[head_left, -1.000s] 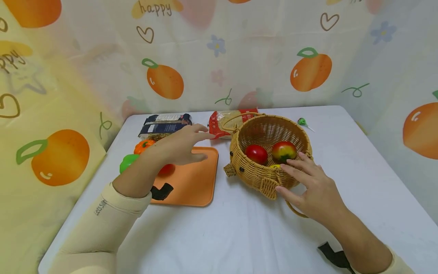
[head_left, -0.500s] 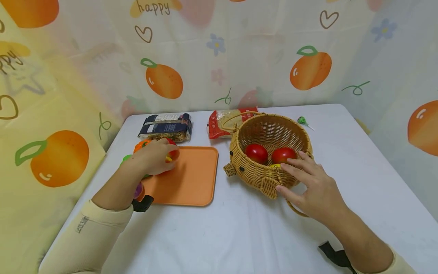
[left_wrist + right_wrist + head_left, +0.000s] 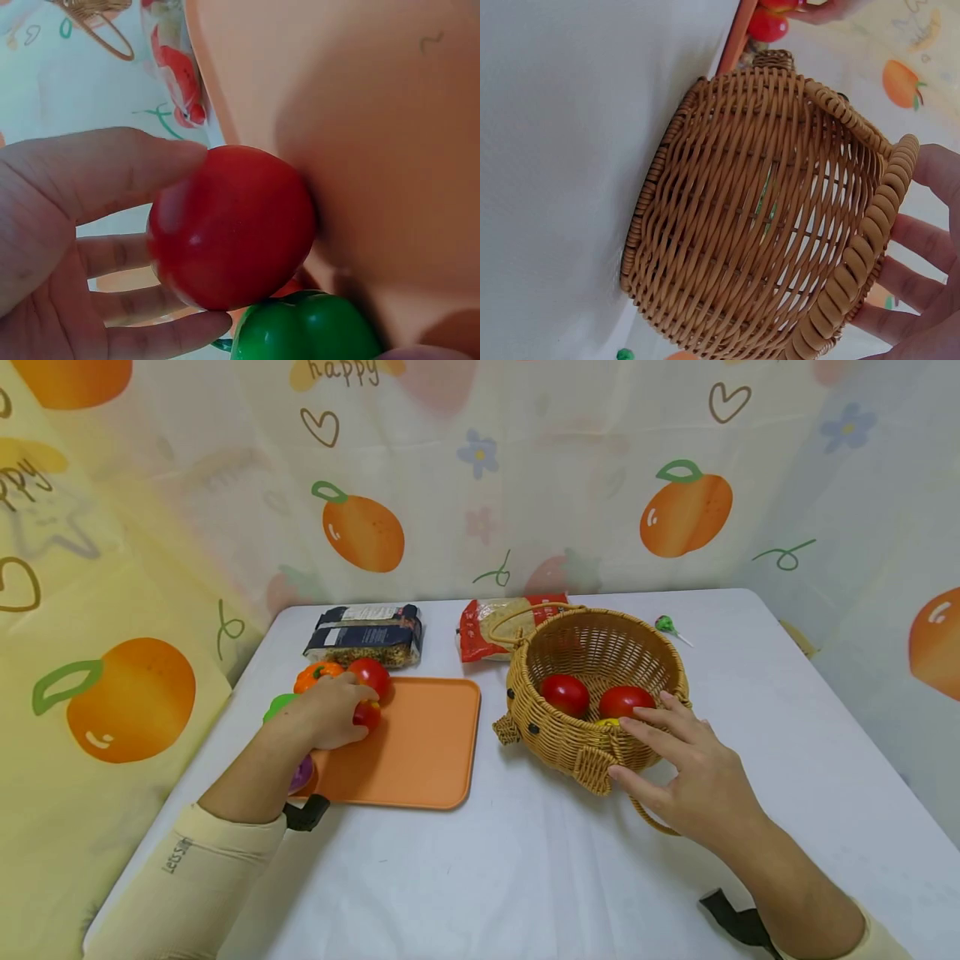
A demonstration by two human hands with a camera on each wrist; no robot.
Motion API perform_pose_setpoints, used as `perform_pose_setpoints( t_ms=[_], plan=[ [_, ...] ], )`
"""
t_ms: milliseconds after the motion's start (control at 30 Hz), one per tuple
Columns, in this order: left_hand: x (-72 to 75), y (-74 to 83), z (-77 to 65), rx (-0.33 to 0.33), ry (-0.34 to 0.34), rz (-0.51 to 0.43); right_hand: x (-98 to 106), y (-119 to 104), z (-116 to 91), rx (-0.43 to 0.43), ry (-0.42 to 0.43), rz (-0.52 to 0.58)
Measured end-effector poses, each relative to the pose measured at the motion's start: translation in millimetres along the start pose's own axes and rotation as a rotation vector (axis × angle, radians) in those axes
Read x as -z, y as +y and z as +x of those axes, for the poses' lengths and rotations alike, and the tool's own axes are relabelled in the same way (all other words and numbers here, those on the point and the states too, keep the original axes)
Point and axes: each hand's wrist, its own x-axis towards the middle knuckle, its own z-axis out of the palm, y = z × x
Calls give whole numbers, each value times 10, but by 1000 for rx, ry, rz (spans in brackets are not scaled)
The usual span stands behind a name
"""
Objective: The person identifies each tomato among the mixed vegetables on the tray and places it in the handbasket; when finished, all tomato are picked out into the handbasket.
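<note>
In the head view my left hand (image 3: 330, 714) is over the left part of an orange tray (image 3: 423, 752), its thumb and fingers around a round red fruit (image 3: 232, 229). Behind that hand sits another red fruit (image 3: 371, 677). Beside it lie an orange bell pepper (image 3: 318, 674) and a green pepper (image 3: 304, 328). My right hand (image 3: 693, 777) rests with extended fingers on the near right rim of a wicker basket (image 3: 742, 202). Inside the basket are two red fruits, a left one (image 3: 565, 695) and a right one (image 3: 625, 702), and something yellow (image 3: 607, 722), mostly hidden.
A dark packet (image 3: 365, 635) lies behind the tray. A red and clear bag (image 3: 480, 631) lies behind the basket, and a green lollipop (image 3: 665, 624) is at the back right. Something purple (image 3: 302, 775) is partly hidden by the left forearm.
My left hand has moved left and down from above the tray and taken hold of a red fruit. The right fruit in the basket has turned. My right hand stays at the rim.
</note>
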Motion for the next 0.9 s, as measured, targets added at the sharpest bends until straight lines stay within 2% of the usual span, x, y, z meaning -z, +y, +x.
perform_pose_setpoints(
  t_ms=[267,600,767,900],
  plan=[
    [-44,-29,-4,-31,55,-18,4,6,-2,-6,-7,4],
    [-61,-45,-40,-52,79,-33,5,5,-2,-15,-18,-2],
    [-70,-15,-49,-100,91,-50,18,10,-7,-23,-26,-2],
    [-58,36,-35,-151,136,-79,22,10,-9,-25,-30,-4]
  ],
)
